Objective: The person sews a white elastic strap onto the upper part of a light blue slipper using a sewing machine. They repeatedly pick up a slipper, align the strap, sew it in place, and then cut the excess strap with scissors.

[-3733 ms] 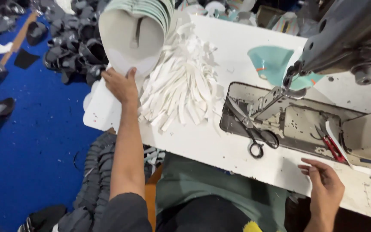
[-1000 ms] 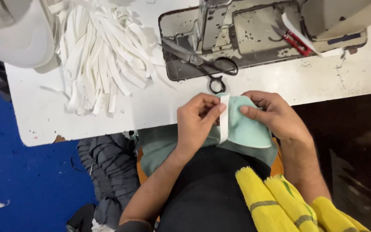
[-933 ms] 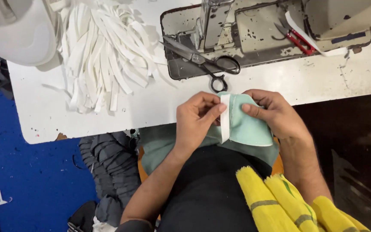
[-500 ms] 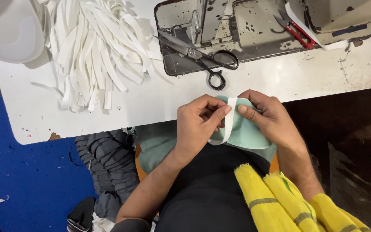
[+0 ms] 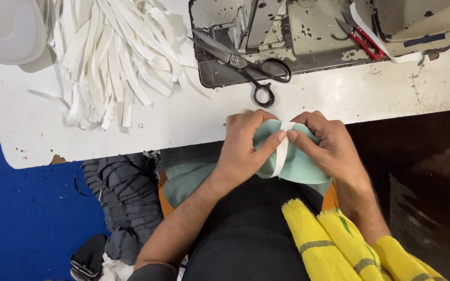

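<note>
Both hands hold a light green fabric piece (image 5: pixel 300 164) at the near edge of the white table (image 5: pixel 183 122). A white strip (image 5: pixel 279 156) runs down the middle of the fabric. My left hand (image 5: pixel 246 148) pinches the strip and fabric from the left. My right hand (image 5: pixel 326 148) pinches them from the right, thumb tips almost meeting on the strip.
A heap of white strips (image 5: pixel 113 57) lies at the table's left. Black-handled scissors (image 5: pixel 246 65) rest on the sewing machine bed (image 5: pixel 298 36), with red snips (image 5: pixel 363 41) further right. Dark grey fabric (image 5: pixel 123 192) hangs below the table over a blue floor (image 5: pixel 22 218). A yellow cloth (image 5: pixel 350 244) covers my lap.
Earlier my left hand was at the strip heap and my right at the table edge. Over the last second both hands hold the fabric and strip, shifting slightly toward the table.
</note>
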